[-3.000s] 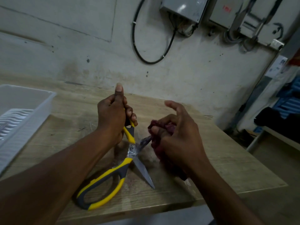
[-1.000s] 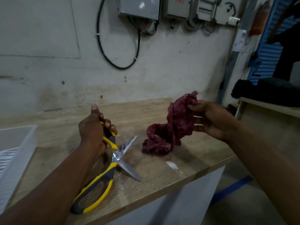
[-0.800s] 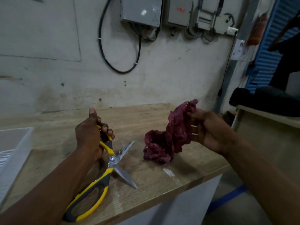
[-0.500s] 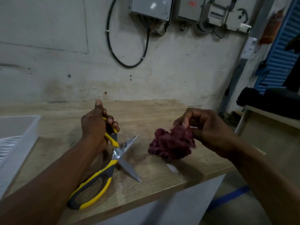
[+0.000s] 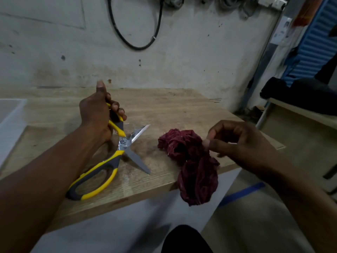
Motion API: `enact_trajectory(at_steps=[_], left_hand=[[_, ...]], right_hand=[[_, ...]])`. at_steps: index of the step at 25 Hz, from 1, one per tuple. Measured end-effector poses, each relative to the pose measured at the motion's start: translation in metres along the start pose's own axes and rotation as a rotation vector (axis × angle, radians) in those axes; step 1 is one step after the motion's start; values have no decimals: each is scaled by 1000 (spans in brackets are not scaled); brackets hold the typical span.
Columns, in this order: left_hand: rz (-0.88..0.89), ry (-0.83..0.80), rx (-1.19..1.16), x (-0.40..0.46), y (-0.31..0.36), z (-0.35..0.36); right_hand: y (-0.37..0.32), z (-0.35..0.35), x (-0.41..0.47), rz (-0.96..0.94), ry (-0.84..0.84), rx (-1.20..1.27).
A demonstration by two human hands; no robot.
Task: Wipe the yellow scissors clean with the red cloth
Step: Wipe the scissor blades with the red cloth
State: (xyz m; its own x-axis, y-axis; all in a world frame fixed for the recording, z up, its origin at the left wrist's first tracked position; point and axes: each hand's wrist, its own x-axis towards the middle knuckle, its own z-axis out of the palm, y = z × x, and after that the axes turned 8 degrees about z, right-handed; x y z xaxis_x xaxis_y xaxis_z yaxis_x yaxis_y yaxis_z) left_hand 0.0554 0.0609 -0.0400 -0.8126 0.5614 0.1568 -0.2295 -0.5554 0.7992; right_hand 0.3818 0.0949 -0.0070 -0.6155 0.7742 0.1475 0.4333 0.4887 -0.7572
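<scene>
Wooden table (image 5: 164, 106): left hand (image 5: 96, 114) grips splayed yellow scissors (image 5: 109, 161); right hand (image 5: 242, 143) pinches red cloth (image 5: 191, 161) beside the blades.

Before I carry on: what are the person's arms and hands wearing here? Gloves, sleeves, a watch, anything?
Nothing shows. The left hand and right hand are bare, with no gloves and no rings visible. Both forearms are uncovered up to the frame's edge, with no sleeve, watch or band in view.

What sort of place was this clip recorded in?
Probably a workshop or utility room: a stained bare wall with a looped black cable, a plain wooden table and a blue shutter at right.
</scene>
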Motion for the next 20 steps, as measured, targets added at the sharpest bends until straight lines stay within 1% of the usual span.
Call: enact_trajectory(at_steps=[1, 4, 5, 6, 8, 10, 11, 13, 14, 15, 17, 19, 20], left_hand=[[2, -3, 1, 0, 0, 0], [22, -11, 11, -1, 1, -1], [24, -10, 13, -1, 1, -2], [23, -11, 15, 0, 0, -3], [13, -13, 20, 1, -1, -4], [7, -20, 13, 2, 0, -4], [3, -20, 14, 2, 0, -4], [-3, -21, 9, 1, -2, -4], [-3, -20, -3, 1, -3, -4], [-2, -15, -14, 2, -4, -4], [0, -5, -19, 3, -5, -4], [10, -7, -23, 5, -5, -5], [13, -5, -21, 6, -5, -5]], right_hand=[[-2, 5, -3, 54, 48, -112], [-8, 22, -11, 171, 9, -434], [-7, 27, -13, 195, 41, -526], [-7, 31, -16, 217, 77, -598], [-6, 35, -20, 237, 108, -643], [-8, 31, -20, 244, 76, -568], [-10, 25, -17, 264, 73, -442], [-16, 15, -7, 345, 93, -62], [-19, 10, 0, 379, 116, 68], [-22, 6, 7, 385, 160, 115], [-28, -2, 21, 329, 303, 89], [-35, -11, 33, 189, 525, -69], [-42, -15, 37, 112, 597, -175]])
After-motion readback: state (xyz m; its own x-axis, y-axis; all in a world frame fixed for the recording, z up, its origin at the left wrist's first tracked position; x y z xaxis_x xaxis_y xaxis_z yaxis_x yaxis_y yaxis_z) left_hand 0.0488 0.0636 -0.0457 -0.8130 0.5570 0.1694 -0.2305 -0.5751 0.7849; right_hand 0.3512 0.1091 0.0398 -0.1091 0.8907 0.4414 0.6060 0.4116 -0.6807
